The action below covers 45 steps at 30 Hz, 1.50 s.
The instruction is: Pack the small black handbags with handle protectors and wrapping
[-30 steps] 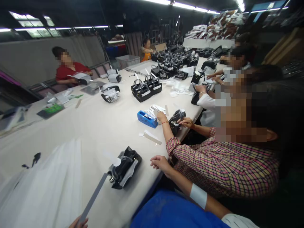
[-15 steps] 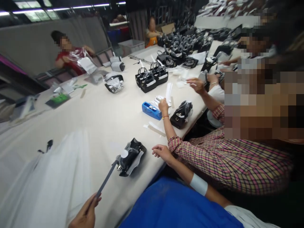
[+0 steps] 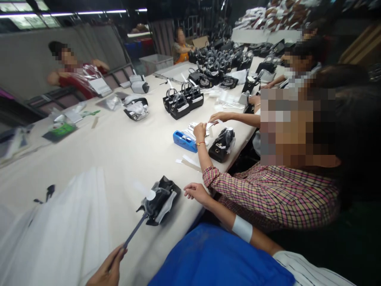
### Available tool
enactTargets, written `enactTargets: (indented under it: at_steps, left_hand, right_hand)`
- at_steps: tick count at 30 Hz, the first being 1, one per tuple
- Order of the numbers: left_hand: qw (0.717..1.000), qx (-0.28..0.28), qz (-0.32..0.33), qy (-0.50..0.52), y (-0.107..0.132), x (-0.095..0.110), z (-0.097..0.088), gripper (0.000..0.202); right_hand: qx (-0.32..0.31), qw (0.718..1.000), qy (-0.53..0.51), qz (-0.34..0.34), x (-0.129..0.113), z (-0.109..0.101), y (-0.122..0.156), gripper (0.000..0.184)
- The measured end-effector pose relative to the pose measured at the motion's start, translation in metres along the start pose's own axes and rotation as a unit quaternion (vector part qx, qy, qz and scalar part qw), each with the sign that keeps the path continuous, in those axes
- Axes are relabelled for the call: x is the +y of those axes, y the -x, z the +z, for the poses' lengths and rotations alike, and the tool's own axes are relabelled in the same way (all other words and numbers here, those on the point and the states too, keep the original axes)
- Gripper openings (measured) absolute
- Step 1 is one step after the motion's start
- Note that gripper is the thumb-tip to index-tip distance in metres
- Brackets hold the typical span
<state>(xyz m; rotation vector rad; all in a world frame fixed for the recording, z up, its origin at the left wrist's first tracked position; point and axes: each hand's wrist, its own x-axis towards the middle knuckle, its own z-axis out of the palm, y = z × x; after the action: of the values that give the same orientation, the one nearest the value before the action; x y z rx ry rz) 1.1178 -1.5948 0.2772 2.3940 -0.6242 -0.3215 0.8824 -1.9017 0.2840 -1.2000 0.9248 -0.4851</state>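
Observation:
At the lower left, my left hand pinches the end of a long grey strap, which stretches to a small black handbag. The bag lies tilted on the table, partly covered in clear plastic and pale wrapping, with a round white tag on top. Just right of the bag, my right hand hovers near the table edge, its fingers loosely bent and apart, holding nothing. Where the strap joins the bag is hard to make out.
White sheets lie at left. Beside me, a co-worker in a checked shirt handles white paper strips near a blue tape dispenser and another black handbag. Farther back stand grouped handbags and a large pile of bags.
My view has turned slightly, shifting the scene left. My left hand still grips the strap, and my right stays beside the bag. The neighbouring co-worker's hands have come together over the strips.

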Motion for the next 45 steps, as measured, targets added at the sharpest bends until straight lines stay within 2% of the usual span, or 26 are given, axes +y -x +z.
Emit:
enactTargets:
  at_steps: [3, 8, 13, 17, 19, 27, 31, 33, 36, 39, 45]
  left_hand:
    - [0.996, -0.018, 0.050, 0.076, -0.009, 0.021, 0.009, 0.045]
    - [0.990, -0.033, 0.088, 0.107, -0.033, 0.043, 0.031, 0.036]
    - [0.981, -0.077, 0.120, 0.131, -0.048, 0.062, 0.051, 0.032]
    - [0.977, -0.108, 0.130, 0.129, -0.055, 0.071, 0.063, 0.030]
    - [0.978, -0.111, 0.128, 0.119, -0.057, 0.073, 0.067, 0.030]
    - [0.986, -0.061, 0.097, 0.123, -0.057, 0.078, 0.078, 0.037]
    - [0.982, -0.016, 0.145, 0.120, -0.056, 0.069, 0.085, 0.040]
    - [0.983, -0.008, 0.140, 0.115, -0.058, 0.061, 0.089, 0.041]
    - [0.987, -0.074, 0.070, 0.124, -0.064, 0.052, 0.092, 0.042]
    - [0.987, -0.125, 0.013, 0.100, -0.070, 0.052, 0.087, 0.042]
    - [0.989, -0.148, 0.026, 0.011, -0.074, 0.068, 0.073, 0.047]
  right_hand:
    - [-0.012, 1.000, 0.021, -0.013, 0.004, 0.007, -0.008, 0.017]
    - [-0.022, 0.996, 0.065, -0.060, 0.003, 0.020, -0.029, 0.022]
    - [-0.028, 0.983, 0.117, -0.141, -0.013, 0.030, -0.042, 0.025]
    - [-0.041, 0.955, 0.194, -0.221, -0.022, 0.038, -0.052, 0.023]
    - [-0.051, 0.940, 0.238, -0.238, -0.022, 0.040, -0.056, 0.019]
    - [-0.062, 0.923, 0.300, -0.233, -0.015, 0.039, -0.069, 0.010]
    - [-0.073, 0.898, 0.358, -0.245, -0.019, 0.038, -0.069, 0.009]
    - [-0.076, 0.884, 0.394, -0.241, -0.023, 0.038, -0.068, 0.009]
    - [-0.088, 0.863, 0.442, -0.227, -0.031, 0.038, -0.070, 0.009]
    - [-0.104, 0.848, 0.470, -0.220, -0.036, 0.038, -0.071, 0.009]
    - [-0.118, 0.840, 0.477, -0.230, -0.038, 0.034, -0.068, 0.010]
